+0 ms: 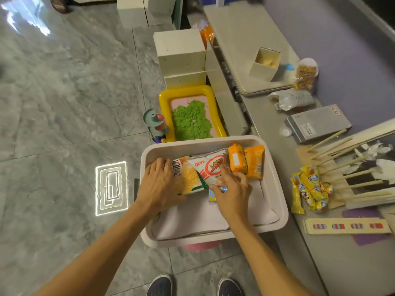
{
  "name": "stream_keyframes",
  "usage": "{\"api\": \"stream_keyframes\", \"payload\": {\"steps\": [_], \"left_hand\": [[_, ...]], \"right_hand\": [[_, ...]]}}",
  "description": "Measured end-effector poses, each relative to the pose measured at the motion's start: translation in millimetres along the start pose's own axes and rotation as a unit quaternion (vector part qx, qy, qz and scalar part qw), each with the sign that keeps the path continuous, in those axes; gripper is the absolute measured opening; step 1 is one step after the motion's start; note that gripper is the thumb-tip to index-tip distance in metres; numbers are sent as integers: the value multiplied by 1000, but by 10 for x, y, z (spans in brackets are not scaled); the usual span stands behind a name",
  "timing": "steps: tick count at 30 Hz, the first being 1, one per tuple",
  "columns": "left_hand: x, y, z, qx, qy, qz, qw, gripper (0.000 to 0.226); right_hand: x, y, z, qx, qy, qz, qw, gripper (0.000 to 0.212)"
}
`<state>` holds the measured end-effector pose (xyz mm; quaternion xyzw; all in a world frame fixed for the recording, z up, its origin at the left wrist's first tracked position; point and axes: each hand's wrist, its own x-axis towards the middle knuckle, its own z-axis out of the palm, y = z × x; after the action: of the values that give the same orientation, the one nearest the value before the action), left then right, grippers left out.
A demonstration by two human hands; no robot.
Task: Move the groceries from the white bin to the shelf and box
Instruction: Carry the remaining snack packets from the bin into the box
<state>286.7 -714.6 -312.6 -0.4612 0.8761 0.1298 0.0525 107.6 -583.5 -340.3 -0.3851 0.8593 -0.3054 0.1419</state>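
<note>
Looks like you're barely started: your left hand (159,184) has its fingers curled round the corn snack pack (189,178), your right hand (232,190) pinches the Oishi bag (210,168), and both orange packs (245,161) sit in the white bin (213,141) mid-frame.

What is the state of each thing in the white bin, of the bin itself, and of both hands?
white bin, open, partly filled.
corn snack pack, sealed, lying flat.
Oishi bag, sealed, puffed, overlapping the corn snack pack.
orange packs, sealed, on edge, side by side.
left hand, fingers curled on the corn snack pack.
right hand, fingers pinching the Oishi bag.
small box, open at the top.
</note>
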Motion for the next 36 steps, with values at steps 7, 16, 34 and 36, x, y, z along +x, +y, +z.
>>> {"api": "stream_keyframes", "payload": {"steps": [7,16,34,36], "left_hand": [[-213,46,-409,-33,13,8,999,117],[-550,419,-2388,-103,47,17,993,121],[-1481,2054,-6030,-78,100,266,956,130],[-1553,2292,-6088,-74,101,316,940,122]], "right_hand": [[-20,-241,-347,140,-36,54,988,63],[285,-1228,-2146,172,-5,30,985,63],[-769,-2798,-5890,68,187,46,979,56],[-1086,-2729,-6113,32,234,74,969,53]]}}
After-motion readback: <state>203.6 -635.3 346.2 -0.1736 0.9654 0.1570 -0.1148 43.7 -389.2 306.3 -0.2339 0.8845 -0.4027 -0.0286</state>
